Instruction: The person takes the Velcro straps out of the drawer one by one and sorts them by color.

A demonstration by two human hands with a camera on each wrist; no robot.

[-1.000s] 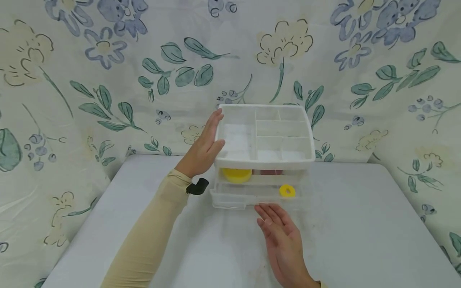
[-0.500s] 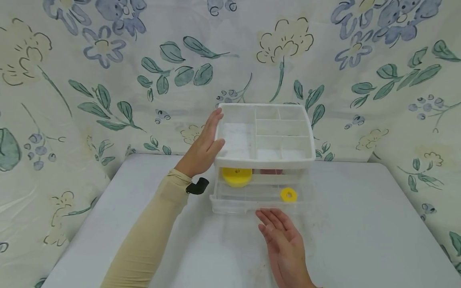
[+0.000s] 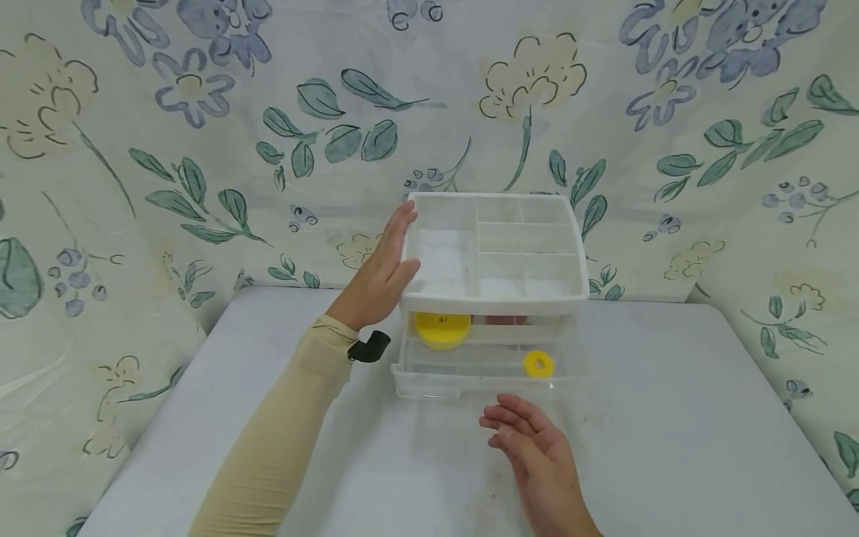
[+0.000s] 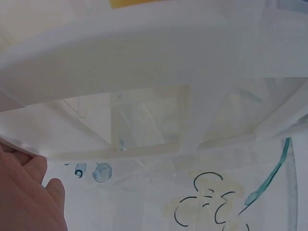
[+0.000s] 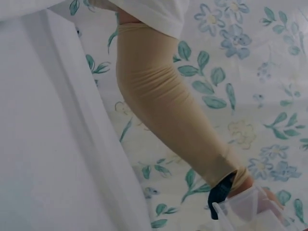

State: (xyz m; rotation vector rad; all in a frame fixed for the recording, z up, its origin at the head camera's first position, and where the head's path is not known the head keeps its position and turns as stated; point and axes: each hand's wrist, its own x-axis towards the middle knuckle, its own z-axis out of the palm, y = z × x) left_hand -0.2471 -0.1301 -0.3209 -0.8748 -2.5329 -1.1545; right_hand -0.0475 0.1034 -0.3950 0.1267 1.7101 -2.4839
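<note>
A white plastic drawer organizer (image 3: 493, 306) with a divided top tray stands on the table. Against the left side of the tray rests my left hand (image 3: 376, 280), fingers straight along the side and thumb at the rim. The left wrist view shows those fingers (image 4: 29, 168) at the organizer's edge. Below the tray, a clear drawer (image 3: 429, 385) sticks out toward me. A flat yellow ring (image 3: 529, 365) lies in it, to the right. A round yellow disc (image 3: 443, 335) shows under the tray at left. My right hand (image 3: 540, 470), fingers loosely bent, holds nothing just in front of the drawer.
The white table (image 3: 671, 418) reaches out on both sides of the organizer. Floral cloth (image 3: 443, 67) hangs behind and beside it. A reddish thing (image 3: 506, 321) shows partly under the tray. The right wrist view shows the left sleeve (image 5: 159, 106) and a dark wristband (image 5: 221, 195).
The clear drawer has slid slightly farther out toward me, bringing the ring along. My right hand has come away from the drawer front, toward me. The left hand has stayed put.
</note>
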